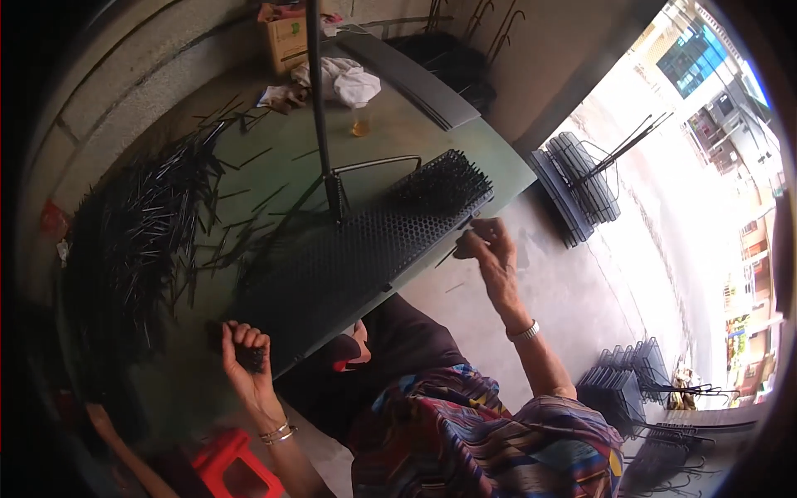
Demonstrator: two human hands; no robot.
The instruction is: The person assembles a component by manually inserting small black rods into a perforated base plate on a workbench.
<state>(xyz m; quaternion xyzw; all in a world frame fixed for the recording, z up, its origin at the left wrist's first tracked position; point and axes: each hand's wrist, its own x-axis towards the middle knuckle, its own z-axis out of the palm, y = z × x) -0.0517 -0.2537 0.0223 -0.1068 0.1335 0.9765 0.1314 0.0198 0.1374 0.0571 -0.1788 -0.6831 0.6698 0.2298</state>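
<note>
A long dark perforated tray (365,242) lies slantwise on the green table. Black rods (444,181) stand packed in the holes at its far right end. My left hand (247,344), near the tray's near left end, is closed around a bundle of short black rods (251,358). Beside the tray's right front edge, my right hand (490,242) pinches a thin dark rod (446,256), which points down and left. A large heap of loose black rods (145,224) covers the left of the table, with several scattered toward the tray.
A metal post (318,100) with a bracket rises behind the tray. Toward the back are a glass of amber liquid (359,124), white cloth (353,85), a cardboard box (285,41) and flat grey sheets (411,76). A red stool (237,465) and another person's arm (124,444) are lower left.
</note>
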